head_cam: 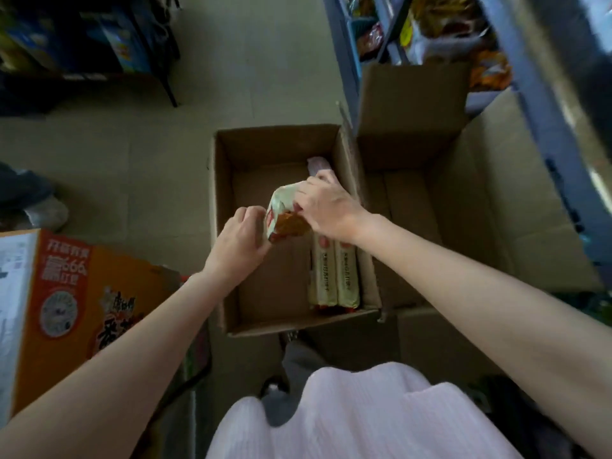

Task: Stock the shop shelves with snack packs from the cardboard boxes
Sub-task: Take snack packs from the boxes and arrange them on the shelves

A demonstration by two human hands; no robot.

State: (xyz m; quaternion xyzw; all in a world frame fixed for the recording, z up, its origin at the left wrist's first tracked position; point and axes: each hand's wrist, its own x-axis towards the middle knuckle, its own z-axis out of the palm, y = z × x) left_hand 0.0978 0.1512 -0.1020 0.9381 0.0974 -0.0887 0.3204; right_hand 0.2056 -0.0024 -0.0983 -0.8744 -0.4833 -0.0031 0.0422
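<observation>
An open cardboard box (225, 226) stands on the floor below me. Both hands hold one cream snack pack (283, 210) with an orange picture, lifted over the box. My left hand (240, 241) grips its near end. My right hand (326, 210) grips its far side from above. Two more cream packs (334, 276) lie side by side along the box's right wall. Another pale pack end (318, 164) shows behind my right hand. The shop shelves (414, 31) with stocked snacks stand at the upper right.
A larger open cardboard box (480, 193) lies to the right, under the blue shelf frame (546, 127). An orange printed carton (76, 293) stands at the left. A dark rack with blue boxes (99, 44) is at the upper left. Tiled floor (132, 160) lies between.
</observation>
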